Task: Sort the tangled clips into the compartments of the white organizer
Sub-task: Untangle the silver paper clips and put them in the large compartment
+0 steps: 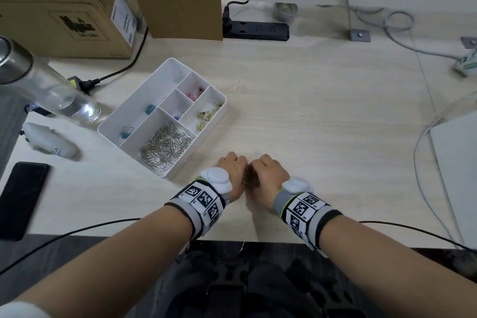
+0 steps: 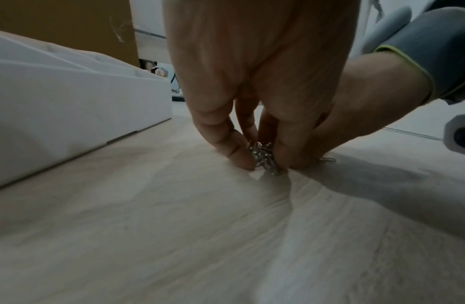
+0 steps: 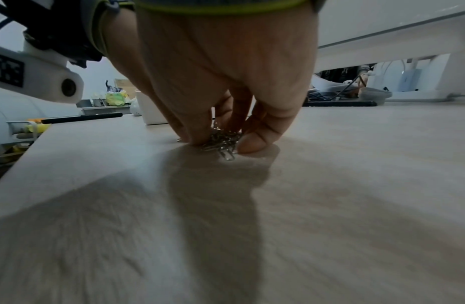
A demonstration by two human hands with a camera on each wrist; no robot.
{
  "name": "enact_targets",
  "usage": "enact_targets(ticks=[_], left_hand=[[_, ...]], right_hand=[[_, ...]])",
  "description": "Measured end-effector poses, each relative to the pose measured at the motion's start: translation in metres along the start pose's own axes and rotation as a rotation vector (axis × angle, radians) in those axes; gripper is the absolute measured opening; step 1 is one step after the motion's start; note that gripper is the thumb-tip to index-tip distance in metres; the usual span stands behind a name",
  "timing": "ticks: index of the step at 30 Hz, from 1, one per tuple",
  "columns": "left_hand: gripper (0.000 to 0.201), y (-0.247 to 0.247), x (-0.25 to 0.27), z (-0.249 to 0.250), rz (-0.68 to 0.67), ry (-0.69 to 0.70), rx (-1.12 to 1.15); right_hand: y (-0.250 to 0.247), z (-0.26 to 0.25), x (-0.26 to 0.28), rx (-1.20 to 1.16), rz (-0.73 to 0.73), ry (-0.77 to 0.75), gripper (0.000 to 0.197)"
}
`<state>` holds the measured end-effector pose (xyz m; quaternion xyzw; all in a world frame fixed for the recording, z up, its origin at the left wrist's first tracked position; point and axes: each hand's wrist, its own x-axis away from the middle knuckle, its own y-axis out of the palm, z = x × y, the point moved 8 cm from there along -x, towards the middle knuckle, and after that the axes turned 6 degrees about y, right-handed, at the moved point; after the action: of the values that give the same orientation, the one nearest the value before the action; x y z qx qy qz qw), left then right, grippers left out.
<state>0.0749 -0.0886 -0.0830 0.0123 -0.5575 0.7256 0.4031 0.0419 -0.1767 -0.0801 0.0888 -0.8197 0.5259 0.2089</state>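
Note:
A clump of silver paper clips (image 1: 249,178) lies on the wooden table near its front edge. My left hand (image 1: 233,166) and right hand (image 1: 267,170) meet over it, fingers curled down round the clump from both sides. The left wrist view shows thumb and fingers pinching the clips (image 2: 262,159) against the table. The right wrist view shows the same grip on the clips (image 3: 223,142). The white organizer (image 1: 218,111) stands to the left and farther back. It holds silver paper clips (image 1: 165,146), teal binder clips (image 1: 149,109), one blue clip (image 1: 178,115), pink clips (image 1: 195,94) and yellow clips (image 1: 206,117).
A glass bottle (image 1: 51,90) lies left of the organizer, with a white object (image 1: 49,141) and a black phone (image 1: 22,199) nearer the front edge. Cardboard boxes (image 1: 64,8) and a power strip (image 1: 255,29) line the back. Cables (image 1: 423,137) and a grey panel (image 1: 456,162) sit at right.

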Motion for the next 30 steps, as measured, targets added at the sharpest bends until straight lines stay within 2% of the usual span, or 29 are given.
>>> enact_targets(ticks=[10,14,17,21,24,30], left_hand=[[0.005,-0.005,0.002,-0.025,0.113,-0.105,0.382],[0.005,-0.018,0.006,-0.030,0.156,-0.102,0.592],[0.014,-0.027,0.010,-0.039,0.171,-0.140,0.773],[0.015,-0.050,0.017,-0.048,0.221,-0.128,0.837],[0.013,-0.066,0.024,-0.060,0.276,-0.128,0.927],[0.014,-0.098,0.049,-0.109,0.399,-0.194,1.038]], right_hand=[[-0.008,0.006,-0.009,-0.235,-0.022,-0.002,0.016],[-0.018,0.016,-0.015,-0.409,-0.032,0.098,0.010],[-0.030,0.011,-0.020,-0.468,-0.062,0.096,0.009],[-0.048,-0.009,-0.028,-0.537,-0.062,0.025,0.012],[-0.057,-0.027,-0.037,-0.577,-0.069,-0.004,0.005],[-0.060,-0.096,-0.058,-0.646,-0.108,-0.095,0.010]])
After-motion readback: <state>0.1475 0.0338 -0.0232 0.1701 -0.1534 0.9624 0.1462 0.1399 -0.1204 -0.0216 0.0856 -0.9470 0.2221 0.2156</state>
